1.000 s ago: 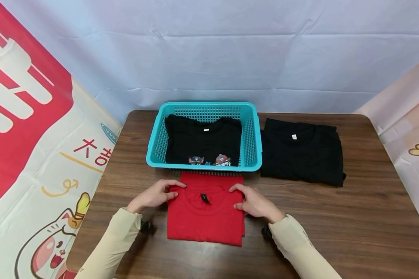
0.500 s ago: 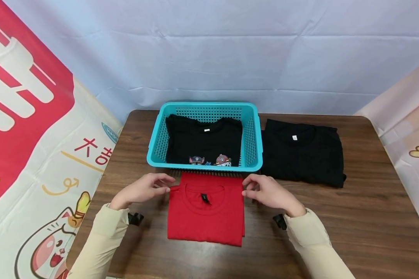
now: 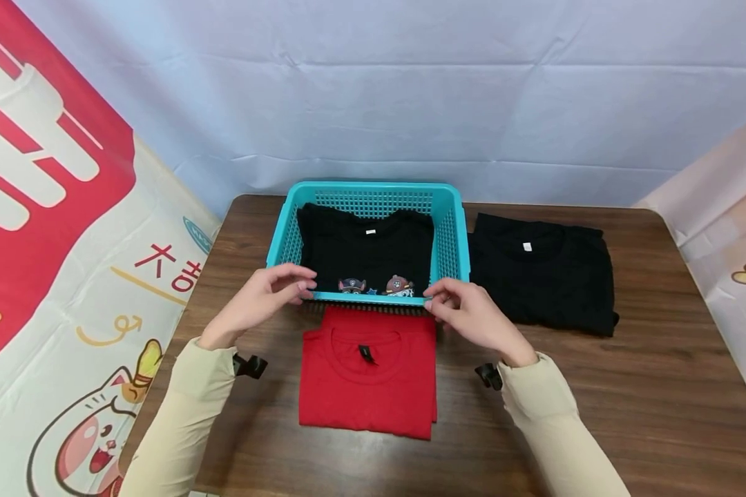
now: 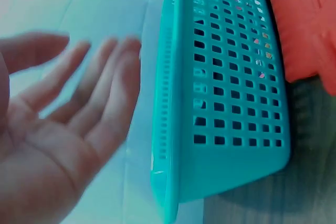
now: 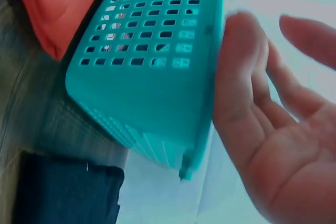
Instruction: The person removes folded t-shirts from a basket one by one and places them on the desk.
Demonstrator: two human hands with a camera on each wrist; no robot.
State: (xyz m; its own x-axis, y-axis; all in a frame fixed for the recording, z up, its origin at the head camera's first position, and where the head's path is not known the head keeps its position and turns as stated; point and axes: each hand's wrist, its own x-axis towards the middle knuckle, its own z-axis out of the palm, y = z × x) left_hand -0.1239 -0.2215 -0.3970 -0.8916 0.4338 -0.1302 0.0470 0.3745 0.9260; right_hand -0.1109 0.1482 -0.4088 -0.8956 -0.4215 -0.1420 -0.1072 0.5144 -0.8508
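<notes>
A turquoise plastic basket (image 3: 450, 243) stands near the back of the table with a folded black T-shirt (image 3: 367, 259) inside, two cartoon heads showing at its lower edge. My left hand (image 3: 255, 298) hovers by the front left corner, its fingers loosely extended. In the left wrist view that hand looks apart from the basket's holed side (image 4: 231, 108). By the front right part of the rim is my right hand (image 3: 475, 314), fingers slightly bent; contact with the rim cannot be told. A folded red T-shirt (image 3: 367, 397) lies flat in front of the basket, touched by neither hand.
To the right of the basket, close beside it, lies another folded black T-shirt (image 3: 547, 286). The brown wooden table (image 3: 646, 386) extends to the right. White cloth (image 3: 373, 103) hangs behind, and a printed banner (image 3: 99, 290) hangs at the left.
Both hands have let go of the red T-shirt, spread outward to its sides, then moved up and forward to the basket's front corners. The shirts and basket have stayed in place.
</notes>
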